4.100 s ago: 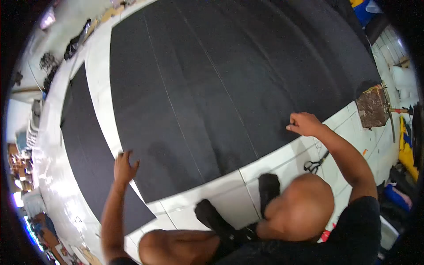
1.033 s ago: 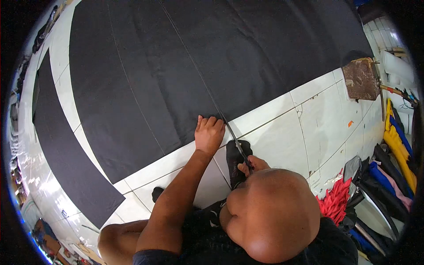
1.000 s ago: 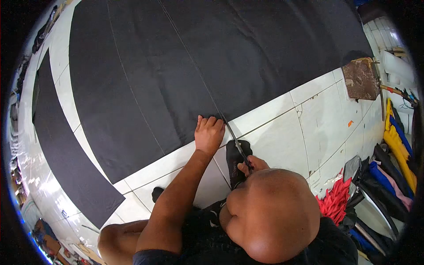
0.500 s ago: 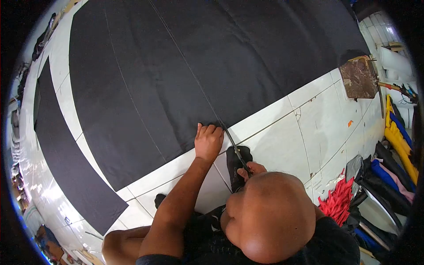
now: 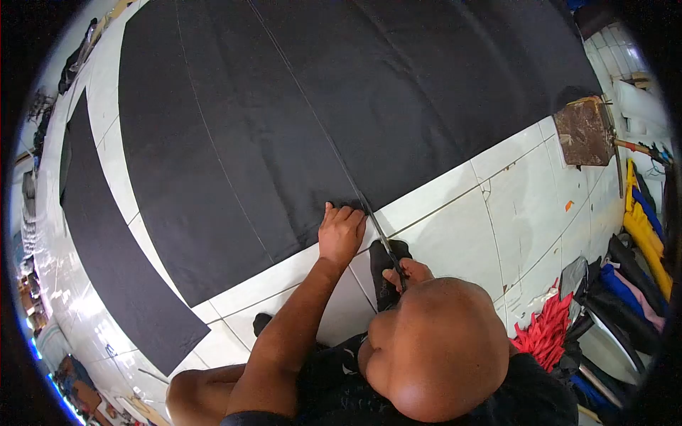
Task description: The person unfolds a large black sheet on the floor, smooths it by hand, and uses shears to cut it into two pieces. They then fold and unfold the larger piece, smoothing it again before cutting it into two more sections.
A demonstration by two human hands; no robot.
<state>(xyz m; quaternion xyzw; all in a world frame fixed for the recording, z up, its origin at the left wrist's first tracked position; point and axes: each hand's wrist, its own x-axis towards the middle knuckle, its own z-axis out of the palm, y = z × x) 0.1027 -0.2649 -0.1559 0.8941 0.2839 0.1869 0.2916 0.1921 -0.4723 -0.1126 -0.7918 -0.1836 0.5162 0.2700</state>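
A large black cloth (image 5: 284, 142), crossed by thin pale lines, lies spread over white floor tiles. At its near edge, my left hand (image 5: 343, 233) has its fingers curled on the fabric, just left of a pair of long scissors (image 5: 380, 231). My right hand (image 5: 414, 272) is closed around the scissors' handles, partly hidden by a bare head (image 5: 444, 348). The blades reach the cloth's edge where one pale line meets it. A separate black strip (image 5: 124, 248) lies to the left.
A brown, worn square block (image 5: 584, 131) touches the cloth's right corner. Red scraps (image 5: 545, 330) are heaped at the lower right, beside yellow, blue and black fabrics. A dark-covered foot (image 5: 387, 273) is under the scissors on the tiles.
The whole view has shifted slightly, so everything appears a little further right and down. Both hands keep their holds, and the blades stay at the cloth's edge.
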